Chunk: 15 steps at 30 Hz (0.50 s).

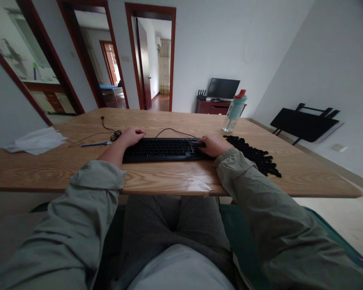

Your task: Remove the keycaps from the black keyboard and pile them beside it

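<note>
Resting at the far left corner of the black keyboard (160, 150), my left hand (132, 137) has its fingers loosely curled, the tips turned inward along the keyboard's far side; I cannot tell whether they grip it. My right hand (214, 146) lies over the keyboard's right end, fingers bent towards the keys there. Something dark shows at those fingertips, but I cannot tell whether I am pinching a separate piece or only pressing on the keyboard. The keyboard itself lies flat between my two hands, its long side roughly along the near edge of the desk (169, 177) and set back from it.

Just beyond my right hand, slanting rows of small black pieces (254, 156) spread towards the desk's right edge. Behind the keyboard, a thin black cable (173, 129) arches across the wood. Near my left wrist sits a coiled dark cord (116, 134), and a slim blue tool (93, 144) with a pale end lies beside it, pointing to the left edge. Crumpled white sheets (38, 141) lie by that left edge.

A bottle (234, 110) with a red and light-blue top stands upright near the far right corner. Past the far edge, a dark screen (224, 88) stands on a reddish cabinet (211, 107), and a black folding table (304, 124) is by the right-hand wall.
</note>
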{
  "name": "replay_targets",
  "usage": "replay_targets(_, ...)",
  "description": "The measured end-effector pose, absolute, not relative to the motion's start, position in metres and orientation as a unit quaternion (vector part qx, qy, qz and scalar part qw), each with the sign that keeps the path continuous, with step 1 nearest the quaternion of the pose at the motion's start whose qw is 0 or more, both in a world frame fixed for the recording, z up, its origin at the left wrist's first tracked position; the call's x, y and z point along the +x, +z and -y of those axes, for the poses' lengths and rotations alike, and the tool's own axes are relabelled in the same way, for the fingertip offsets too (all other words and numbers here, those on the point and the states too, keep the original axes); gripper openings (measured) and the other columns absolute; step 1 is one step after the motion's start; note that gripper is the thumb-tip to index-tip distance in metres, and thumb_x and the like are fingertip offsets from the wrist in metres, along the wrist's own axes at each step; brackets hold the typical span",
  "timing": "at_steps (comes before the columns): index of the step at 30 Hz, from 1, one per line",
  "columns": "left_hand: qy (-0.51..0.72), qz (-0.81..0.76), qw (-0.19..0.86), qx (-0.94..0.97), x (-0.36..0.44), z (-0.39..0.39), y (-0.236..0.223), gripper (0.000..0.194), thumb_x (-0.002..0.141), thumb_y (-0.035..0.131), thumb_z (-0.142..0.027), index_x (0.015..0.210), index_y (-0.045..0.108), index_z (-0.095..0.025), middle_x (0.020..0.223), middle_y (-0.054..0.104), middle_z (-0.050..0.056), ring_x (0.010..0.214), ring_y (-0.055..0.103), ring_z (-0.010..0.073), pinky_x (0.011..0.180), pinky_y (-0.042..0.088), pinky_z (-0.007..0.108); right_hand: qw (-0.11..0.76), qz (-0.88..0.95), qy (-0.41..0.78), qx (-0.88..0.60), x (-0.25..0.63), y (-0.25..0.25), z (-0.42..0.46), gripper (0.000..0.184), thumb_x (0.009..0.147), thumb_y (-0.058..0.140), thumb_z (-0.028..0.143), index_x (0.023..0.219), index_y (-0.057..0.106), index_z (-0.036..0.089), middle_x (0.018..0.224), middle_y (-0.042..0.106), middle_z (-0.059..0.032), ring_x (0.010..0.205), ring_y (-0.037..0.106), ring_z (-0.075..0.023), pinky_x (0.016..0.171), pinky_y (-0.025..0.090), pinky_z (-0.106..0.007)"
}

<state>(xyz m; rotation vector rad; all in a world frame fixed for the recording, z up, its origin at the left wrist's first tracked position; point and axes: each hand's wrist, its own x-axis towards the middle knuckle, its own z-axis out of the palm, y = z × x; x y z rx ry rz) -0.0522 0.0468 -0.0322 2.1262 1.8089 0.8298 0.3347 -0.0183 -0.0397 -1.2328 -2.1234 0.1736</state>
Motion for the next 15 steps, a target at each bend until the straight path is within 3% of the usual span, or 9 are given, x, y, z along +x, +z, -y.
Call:
replay_targets(5,0.287,-0.614,0.123,0.725,-0.053,-0.047,-0.032,0.029,0.079,0.062,-0.037,0.094,0.078,-0.018,0.095,0.076,0.008,0.088,0.068,0.0232,0.081,0.05,0.03,0.251,0.806,-0.015,-0.535,0.39,-0.006,0.022,0.008,0.078,0.073,0.029,0.077,0.075,0.022,0.069,0.066,-0.0033,0.059,0.05,-0.0136,0.059,0.035,-0.027)
replay_targets(10,0.285,-0.606,0.123,0.733,-0.058,-0.054,-0.038,0.03,0.077,0.061,-0.039,0.092,0.077,-0.018,0.092,0.075,0.009,0.087,0.068,0.0242,0.082,0.05,0.031,0.196,0.637,-0.027,-0.745,0.51,0.028,0.042,0.013,0.078,0.076,0.027,0.085,0.078,0.016,0.066,0.067,-0.0067,0.054,0.05,-0.0121,0.06,0.035,-0.031)
replay_targets(15,0.283,-0.611,0.12,0.729,-0.064,-0.061,-0.043,0.03,0.074,0.062,-0.042,0.09,0.077,-0.02,0.09,0.075,0.009,0.088,0.068,0.0259,0.084,0.05,0.033,0.165,0.488,-0.007,-0.857,0.608,-0.004,0.074,0.013,0.065,0.085,0.024,0.061,0.074,0.019,0.057,0.061,-0.0092,0.044,0.045,-0.0134,0.061,0.038,-0.038)
